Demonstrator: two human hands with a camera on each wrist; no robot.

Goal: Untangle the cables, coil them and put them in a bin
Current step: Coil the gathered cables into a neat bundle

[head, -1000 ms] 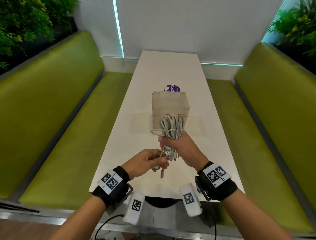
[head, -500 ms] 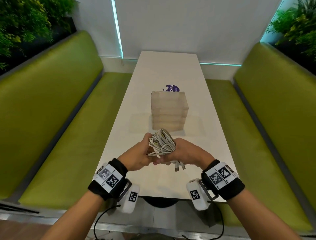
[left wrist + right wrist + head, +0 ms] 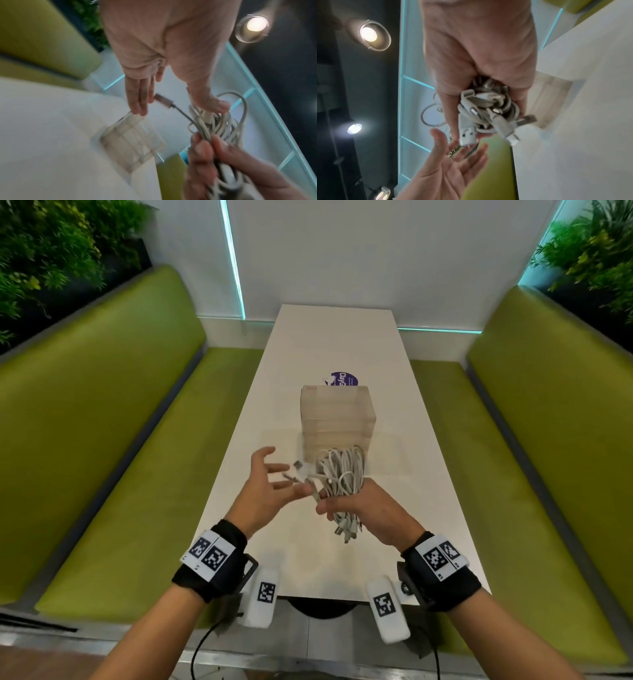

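Nearest, the right hand (image 3: 364, 515) grips the cables (image 3: 340, 474) around their middle, its fingers curled tight round the bundle, with plugs hanging below the fist and loops standing above it. Half a second ago both hands were clasped on this bundle close to the body; now the left hand (image 3: 270, 491) has let go and is spread beside it, palm up, fingers (image 3: 139, 100) straight and wide, holding nothing. A loose plug (image 3: 163, 100) sticks out from the bundle toward those fingers, just beside them; whether it touches them is blurred.

The bundle has also gone up and forward, so its loops now sit in front of the bin (image 3: 337, 419), which stands a little further along the counter (image 3: 342, 337), still with nothing visible inside.

The cables look gathered and coiled enough to be carried one-handed. My reading is that the coiling is finished or nearly so, and the drop into the bin comes next, unless the stray plug needs tucking in first.
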